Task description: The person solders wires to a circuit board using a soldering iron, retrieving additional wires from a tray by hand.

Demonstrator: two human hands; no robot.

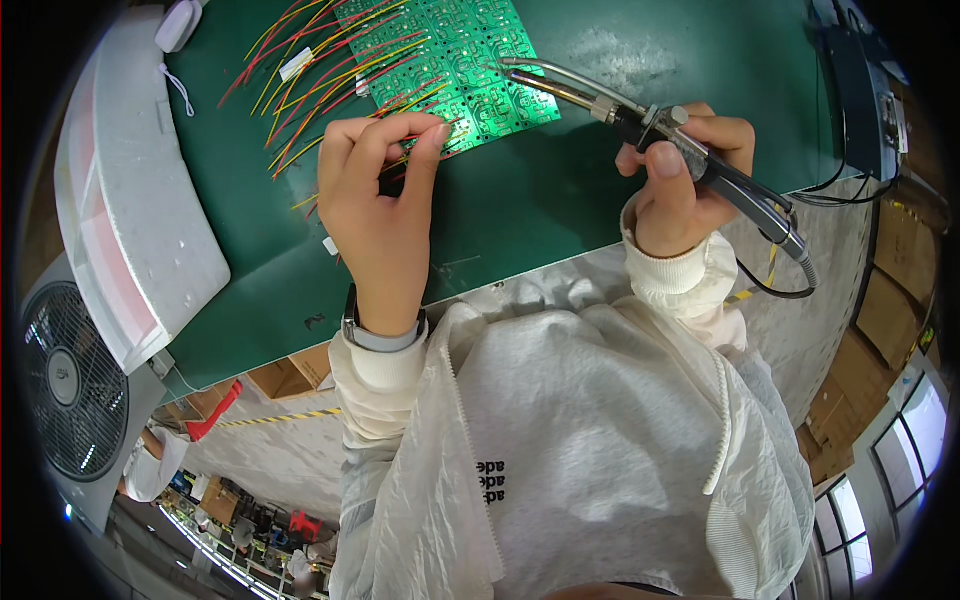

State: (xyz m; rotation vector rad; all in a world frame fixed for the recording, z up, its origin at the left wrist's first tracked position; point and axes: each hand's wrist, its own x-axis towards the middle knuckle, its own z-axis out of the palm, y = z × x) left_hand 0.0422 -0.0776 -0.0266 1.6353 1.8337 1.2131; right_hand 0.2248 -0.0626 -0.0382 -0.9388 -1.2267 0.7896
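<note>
A panel of green circuit boards lies on the green mat, with red and yellow wires fanning out from its left side. At the panel's near left corner my left hand pinches a wire between thumb and index finger; the fingers partly hide it. My right hand is wrapped round a soldering iron that has a thin curved metal feed tube above its barrel. The iron's tip points left, over the boards; whether it touches them I cannot tell.
A white foam box stands along the left edge, with a fan below it. At the right edge sits a dark box-shaped unit with cables. Cardboard boxes are on the floor at right. A person is at lower left.
</note>
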